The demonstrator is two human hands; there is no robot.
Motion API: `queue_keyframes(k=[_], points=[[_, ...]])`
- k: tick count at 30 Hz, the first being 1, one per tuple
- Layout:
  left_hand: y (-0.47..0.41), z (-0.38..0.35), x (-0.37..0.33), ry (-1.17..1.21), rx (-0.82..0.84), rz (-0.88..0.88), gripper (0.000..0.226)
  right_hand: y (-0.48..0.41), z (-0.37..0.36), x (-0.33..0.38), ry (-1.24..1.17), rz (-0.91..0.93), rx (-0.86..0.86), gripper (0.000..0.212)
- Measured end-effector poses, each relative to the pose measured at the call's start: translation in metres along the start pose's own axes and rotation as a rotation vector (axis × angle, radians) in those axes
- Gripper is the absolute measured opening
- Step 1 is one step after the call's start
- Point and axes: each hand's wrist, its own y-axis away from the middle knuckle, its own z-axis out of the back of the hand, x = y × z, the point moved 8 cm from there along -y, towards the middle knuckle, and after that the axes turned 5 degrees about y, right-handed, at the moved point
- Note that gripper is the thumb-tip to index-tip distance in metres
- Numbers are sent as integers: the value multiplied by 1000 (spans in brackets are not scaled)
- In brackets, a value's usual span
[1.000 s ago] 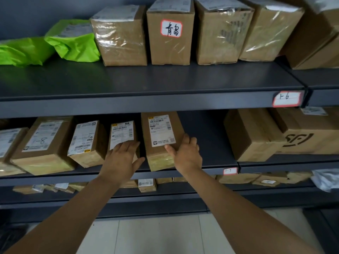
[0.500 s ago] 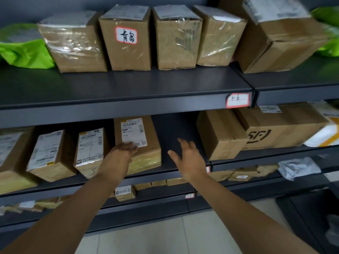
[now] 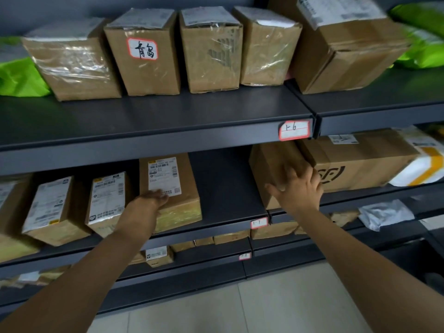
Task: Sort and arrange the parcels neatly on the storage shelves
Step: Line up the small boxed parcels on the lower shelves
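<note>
Head view, dark metal racking. Your left hand (image 3: pixel 147 202) lies flat on the labelled parcel (image 3: pixel 183 181), fingers straight, tips touching the lower edge of its white shipping label; nothing is gripped. That parcel leans back on the middle shelf (image 3: pixel 225 188), last in a row with two smaller labelled parcels (image 3: pixel 105 200) just beside it on the left. A bare stretch of shelf lies to its right. Your right hand (image 3: pixel 298 188) is across that gap, fingers spread against the near face of the plain brown box (image 3: pixel 269 162), thumb splayed out to the left. The hand looks open on the cardboard, not wrapped round it, though motion blur softens the fingertips. The box stands at the left end of the next bay, touching a larger printed carton (image 3: pixel 360 162); a white and yellow mailer (image 3: pixel 425 164) sits beyond. Upper shelf (image 3: pixel 168 116): four upright taped boxes side by side, one with a handwritten red-bordered sticker (image 3: pixel 143 48), a bigger tilted carton (image 3: pixel 341 44) on the right, green bags (image 3: pixel 19 78) at both ends. Shelf-edge tags read 1-6 (image 3: pixel 294 130) and 1-7 (image 3: pixel 259 222). Small parcels line the lowest shelf, and a silver pouch (image 3: pixel 384 212) lies below right.
</note>
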Motion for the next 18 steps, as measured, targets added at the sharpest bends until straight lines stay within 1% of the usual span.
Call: queue_keyframes(k=[2,5,7,9,11,14,18], points=[[0,3,-3,-20,-4,18,58,-6,-7,-4,-11,10,55,75],[-2,4,-5,-15,9,43,56,-12,-6,-6,-92,-11,53,68],[-2,5,-7,-9,25,58,50,-16,-7,-6,-118,-26,64,66],[-2,7,-8,-4,44,79,44,-15,-7,-7,-129,-30,48,66],[-2,9,-10,-10,58,90,42,-9,-5,-7,-165,-21,-3,68],[-1,9,-12,-15,72,94,42,4,0,4,-157,70,-74,72],[-1,8,-13,-38,95,102,42,20,5,40,-18,287,-178,72]])
